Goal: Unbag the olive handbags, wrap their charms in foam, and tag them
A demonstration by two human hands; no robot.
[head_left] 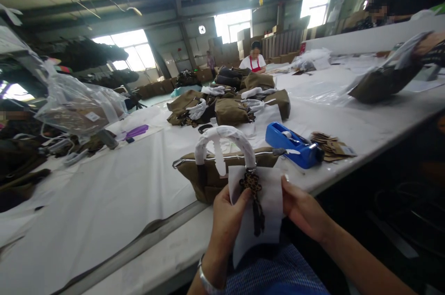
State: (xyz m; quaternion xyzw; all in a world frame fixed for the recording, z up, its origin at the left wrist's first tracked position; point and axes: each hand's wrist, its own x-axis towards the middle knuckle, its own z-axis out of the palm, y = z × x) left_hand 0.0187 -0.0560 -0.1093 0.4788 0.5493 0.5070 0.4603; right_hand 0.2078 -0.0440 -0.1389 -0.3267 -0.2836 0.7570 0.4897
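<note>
An olive-brown handbag (205,179) stands at the table's front edge, its zipper running along the top and its handle (222,135) wrapped in white paper. From the handle's right end hangs a dark tasselled charm (251,183) with a flower-like top. Behind the charm is a sheet of white paper (273,202). My left hand (229,216) pinches the charm and paper together, thumb on the charm's top. At the sheet's right edge, my right hand (301,207) grips the paper between thumb and fingers.
A blue tape dispenser (294,144) and a stack of brown tags (330,146) sit right of the bag. Several similar handbags (231,112) are piled behind. A plastic-wrapped box (86,116) stands left. At right, another person's hand (429,44) holds a bag.
</note>
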